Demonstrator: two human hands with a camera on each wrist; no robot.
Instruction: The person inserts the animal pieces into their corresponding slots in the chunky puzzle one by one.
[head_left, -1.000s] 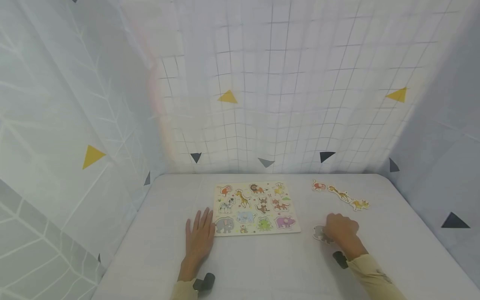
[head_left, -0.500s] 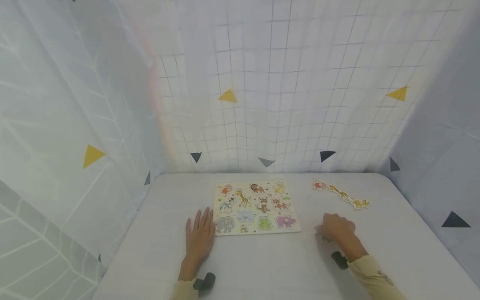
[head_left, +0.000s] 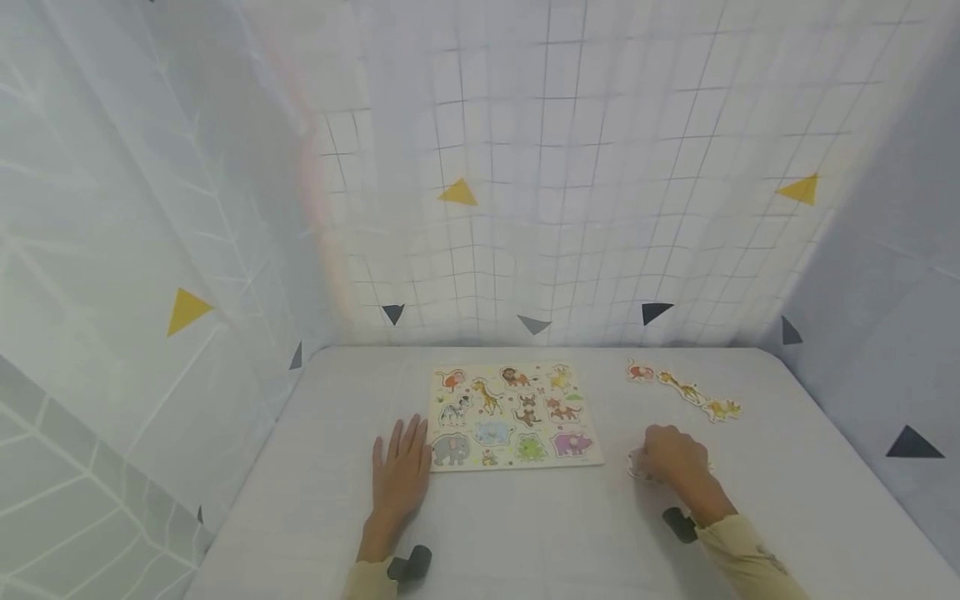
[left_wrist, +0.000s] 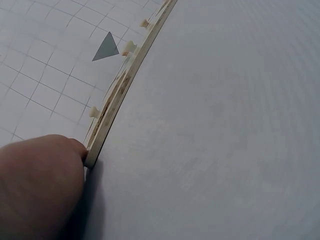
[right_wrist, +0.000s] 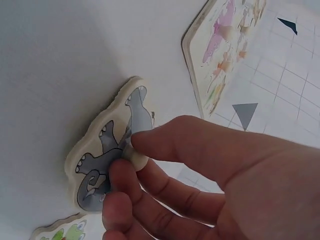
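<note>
In the head view the left hand [head_left: 401,475] lies with straight fingers on the table, its fingertips at the left edge of the animal puzzle board [head_left: 525,467]. The left wrist view shows that hand touching the corner of the board [left_wrist: 114,107]. To the right of the board, the right hand [head_left: 677,467] has curled fingers over a grey elephant piece [head_left: 636,465], partly hidden. The right wrist view shows the thumb and fingers of the right hand [right_wrist: 200,175] pinching the pale knob [right_wrist: 135,159] of the elephant piece [right_wrist: 107,159].
Behind the right hand lie a red monkey piece [head_left: 641,371], a giraffe piece [head_left: 681,387] and a yellow animal piece [head_left: 722,409]. A piece with green on it [right_wrist: 72,231] shows at the lower left of the right wrist view. A gridded curtain [head_left: 555,250] hangs behind the table.
The right hand has shifted slightly left, covering more of the elephant piece, and a pale edge now shows to its right. The left hand and the board have stayed in place.
</note>
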